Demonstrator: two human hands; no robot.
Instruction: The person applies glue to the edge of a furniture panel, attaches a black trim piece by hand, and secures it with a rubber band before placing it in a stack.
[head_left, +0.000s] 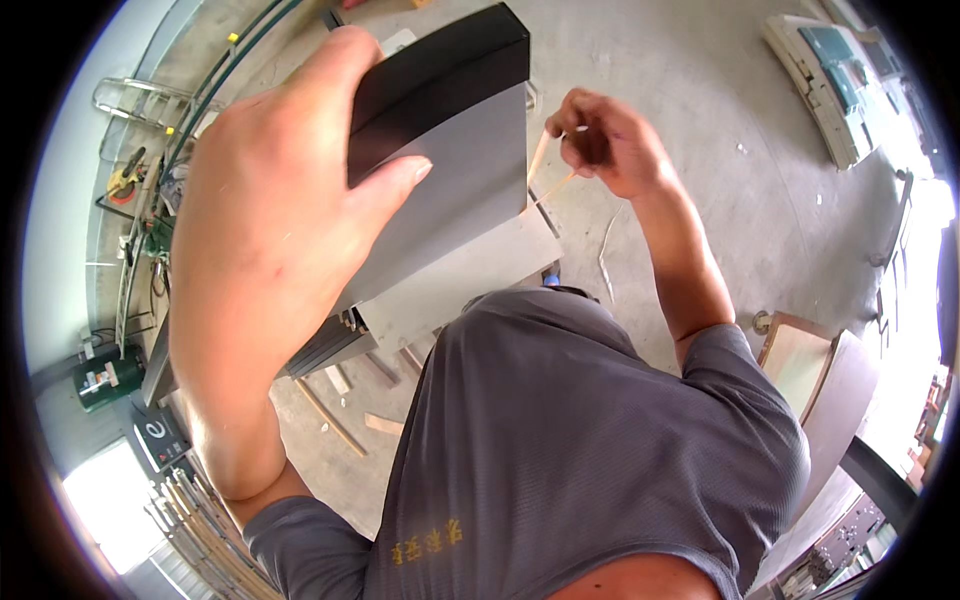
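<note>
My left hand [275, 190] is close up at upper left, wrapped round a thick slab with a black edge and a smooth grey face [450, 150]. The thumb lies along the grey face, while the other fingers are mostly hidden. To the right of the slab, my right hand [615, 145] is closed, with its fingers curled in a pinch. A thin tan strip [541, 155] runs between those fingers and the slab's right side. Its material is unclear. Below the slab is a pale grey flat surface [470, 275].
Wood offcuts [335, 418] lie on the concrete floor at lower left, near a bundle of long rods [205, 520]. A curved pale panel piece [835, 400] stands at right. A large white-and-teal object [830, 85] sits at far right. A metal frame [145, 103] is at left.
</note>
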